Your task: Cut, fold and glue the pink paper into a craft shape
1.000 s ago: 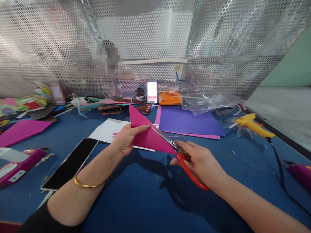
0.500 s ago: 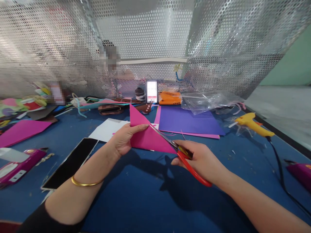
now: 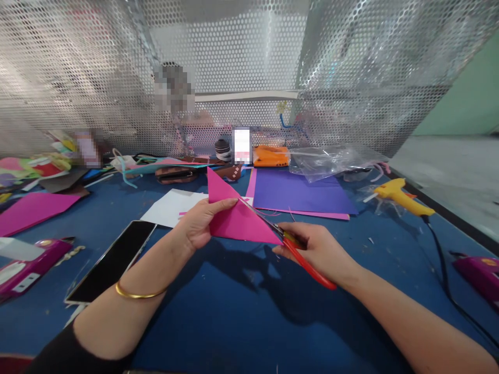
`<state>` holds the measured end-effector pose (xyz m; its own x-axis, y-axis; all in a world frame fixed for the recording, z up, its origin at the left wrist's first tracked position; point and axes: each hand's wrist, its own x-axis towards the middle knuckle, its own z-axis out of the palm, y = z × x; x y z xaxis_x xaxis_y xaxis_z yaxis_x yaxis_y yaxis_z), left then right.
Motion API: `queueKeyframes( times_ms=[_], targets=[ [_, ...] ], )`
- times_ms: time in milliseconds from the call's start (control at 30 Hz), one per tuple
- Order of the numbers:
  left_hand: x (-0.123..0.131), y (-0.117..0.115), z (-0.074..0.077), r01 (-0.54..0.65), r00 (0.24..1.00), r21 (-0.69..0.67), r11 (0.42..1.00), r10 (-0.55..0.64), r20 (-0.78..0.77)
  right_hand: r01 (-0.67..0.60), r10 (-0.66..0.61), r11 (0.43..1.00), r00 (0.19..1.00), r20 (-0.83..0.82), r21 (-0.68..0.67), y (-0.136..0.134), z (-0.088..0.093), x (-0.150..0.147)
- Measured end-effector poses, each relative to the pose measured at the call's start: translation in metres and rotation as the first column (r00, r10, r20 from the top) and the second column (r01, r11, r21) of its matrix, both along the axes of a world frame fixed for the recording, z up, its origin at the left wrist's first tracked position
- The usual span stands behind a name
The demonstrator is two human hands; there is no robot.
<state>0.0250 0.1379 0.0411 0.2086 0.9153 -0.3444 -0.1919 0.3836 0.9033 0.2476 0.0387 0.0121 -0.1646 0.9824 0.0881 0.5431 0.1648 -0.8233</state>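
A triangular piece of bright pink paper [image 3: 236, 223] is pinched in my left hand [image 3: 202, 221], thumb on top and fingers hidden beneath. My right hand [image 3: 312, 246] grips red-handled scissors [image 3: 307, 265], with a bit of yellow showing by the pivot. Their metal blades lie along the paper's slanted upper right edge, tips close to my left thumb. The blades look nearly closed. Both hands hold the paper and scissors above the blue table [image 3: 218, 322].
Behind are white paper [image 3: 167, 208] and purple sheets [image 3: 300, 192]. A black-screened phone [image 3: 113, 262] lies left, near a magenta tool [image 3: 35, 265]. On the right sits a yellow glue gun [image 3: 405, 197] with a black cord. A perforated metal screen [image 3: 234, 52] stands behind.
The scissor handles have come closer together, and the blades have closed along the paper's edge. My left hand keeps its hold; the whole view has shifted slightly.
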Motion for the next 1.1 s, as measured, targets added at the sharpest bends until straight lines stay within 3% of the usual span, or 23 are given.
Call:
queueKeyframes(
  times_ms=[100, 367, 1100],
  targets=[
    [0.000, 0.001, 0.000, -0.001, 1.000, 0.018, 1.000, 0.001, -0.011, 0.004, -0.014, 0.994, 0.997, 0.082, 0.110, 0.000, -0.002, -0.003],
    [0.000, 0.003, 0.000, 0.005, 1.000, 0.035, 0.999, -0.004, -0.026, -0.011, -0.018, 0.984, 0.987, 0.162, 0.176, -0.006, -0.006, -0.010],
    [0.005, -0.003, -0.004, 0.000, 0.999, 0.039, 0.999, 0.002, -0.048, 0.097, -0.124, 0.985, 0.971, 0.202, 0.141, -0.006, -0.006, -0.010]
  ],
)
